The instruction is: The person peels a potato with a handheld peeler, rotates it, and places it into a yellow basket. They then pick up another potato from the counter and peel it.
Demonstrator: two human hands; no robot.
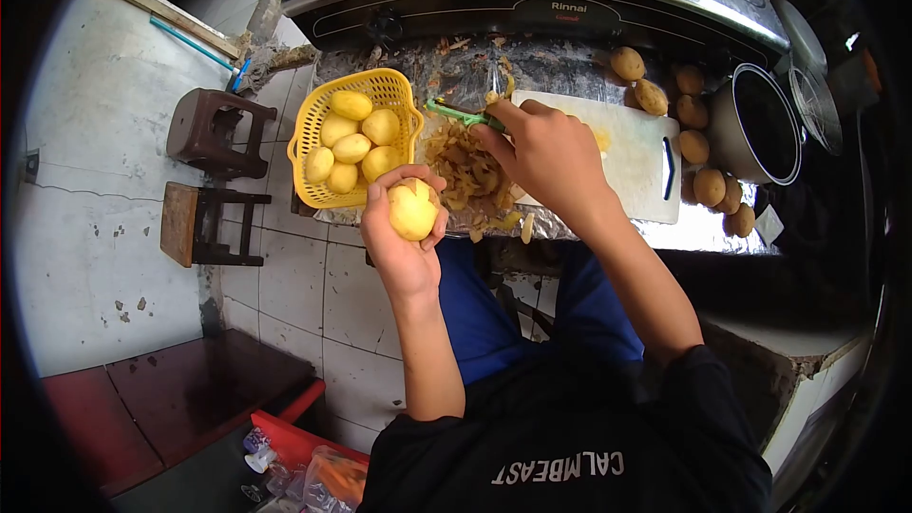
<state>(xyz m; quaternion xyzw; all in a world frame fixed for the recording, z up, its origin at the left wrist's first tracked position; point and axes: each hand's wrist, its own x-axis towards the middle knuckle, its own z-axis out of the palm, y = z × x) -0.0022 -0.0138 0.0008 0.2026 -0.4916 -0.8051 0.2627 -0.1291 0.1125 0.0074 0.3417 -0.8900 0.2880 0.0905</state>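
A mostly peeled potato (pixel 413 210) with a patch of skin near its top is held in my left hand (pixel 407 242), fingers wrapped round it. My right hand (pixel 551 157) grips a green peeler (pixel 465 115) above a heap of peelings (pixel 465 171). To the left of the peelings stands a yellow basket (pixel 302 138) holding several peeled potatoes (pixel 351 147). A white cutting board (pixel 636 166) lies partly under my right hand and forearm. Unpeeled potatoes (pixel 709 186) sit along the board's right side.
A black Rinnai stove (pixel 570 14) stands behind the work surface. At the right is a metal pot (pixel 760 123) beside a round strainer (pixel 817 104). Two stools (pixel 218 133) are on the tiled floor at left, with a dark red table (pixel 190 399) at lower left.
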